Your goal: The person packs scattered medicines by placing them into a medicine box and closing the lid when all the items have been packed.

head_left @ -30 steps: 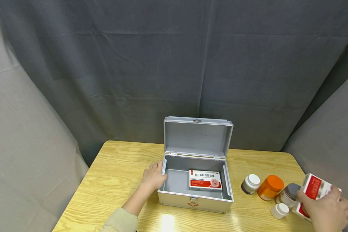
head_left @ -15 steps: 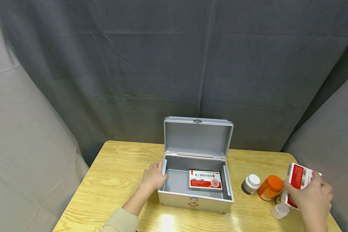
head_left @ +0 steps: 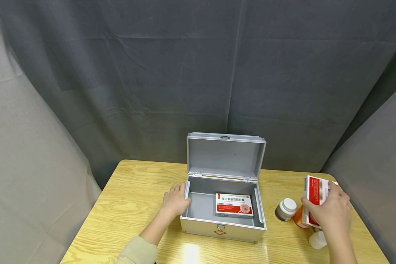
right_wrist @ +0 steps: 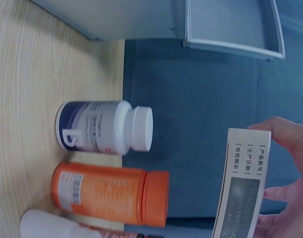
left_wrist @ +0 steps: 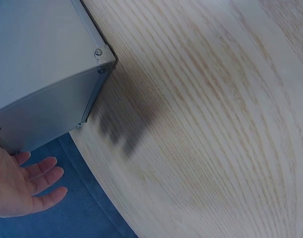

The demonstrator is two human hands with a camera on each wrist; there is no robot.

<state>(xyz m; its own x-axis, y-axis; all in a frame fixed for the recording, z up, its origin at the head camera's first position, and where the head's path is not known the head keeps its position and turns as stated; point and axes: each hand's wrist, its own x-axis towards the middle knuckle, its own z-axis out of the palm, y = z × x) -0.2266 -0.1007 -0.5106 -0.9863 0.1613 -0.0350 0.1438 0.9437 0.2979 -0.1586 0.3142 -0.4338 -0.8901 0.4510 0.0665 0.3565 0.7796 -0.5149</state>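
My left hand [head_left: 175,201] rests at the left rim of an open silver metal case [head_left: 224,234]; the thumb lies over the rim. In the left wrist view its fingers [left_wrist: 45,171] look loosely spread beside the case wall. Inside the case lies a white-and-red medicine box [head_left: 233,204]. My right hand [head_left: 331,209] grips a second white-and-red medicine box [head_left: 314,190] between thumb and fingers, held tilted above the bottles. That box's printed end shows in the right wrist view. It partly covers the orange bottle [head_left: 298,217] in the head view.
A white-capped bottle [head_left: 286,209] stands between the case and the orange bottle. A small white bottle [head_left: 316,240] is nearest the front, and a grey-capped bottle is mostly hidden. Cloth curtains [head_left: 171,84] surround the wooden table [head_left: 135,198].
My right hand has carried the medicine box leftward and slightly back, from the table's right side to over the bottles. My left hand and the case have hardly moved.
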